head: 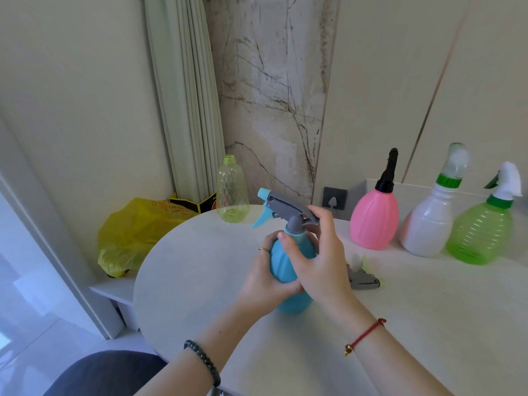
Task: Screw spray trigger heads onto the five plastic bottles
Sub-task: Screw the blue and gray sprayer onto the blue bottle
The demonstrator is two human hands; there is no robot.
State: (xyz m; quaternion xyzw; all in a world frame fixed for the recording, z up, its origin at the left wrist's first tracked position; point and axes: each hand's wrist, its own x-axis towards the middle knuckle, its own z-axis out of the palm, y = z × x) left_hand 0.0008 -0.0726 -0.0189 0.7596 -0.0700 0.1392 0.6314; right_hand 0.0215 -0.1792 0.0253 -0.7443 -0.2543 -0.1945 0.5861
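Note:
A blue bottle (285, 261) stands on the round white table (194, 275), and my left hand (264, 281) is wrapped around its body. My right hand (317, 252) grips the grey-and-blue trigger head (283, 208) sitting on the bottle's neck. A clear yellow-green bottle (231, 192) with a bare open neck stands at the table's far edge. To the right stand a pink bottle (375, 221) with a black head, a white bottle (428, 224) with a green-collared head, and a green bottle (480, 235) with a white head. A loose grey trigger head (363, 277) lies behind my right hand.
A yellow plastic bag (128, 235) sits on a low ledge left of the table, beside a curtain (185, 110). A dark chair (108, 372) is at the bottom left. A grey wall hook (333, 202) is behind the bottles.

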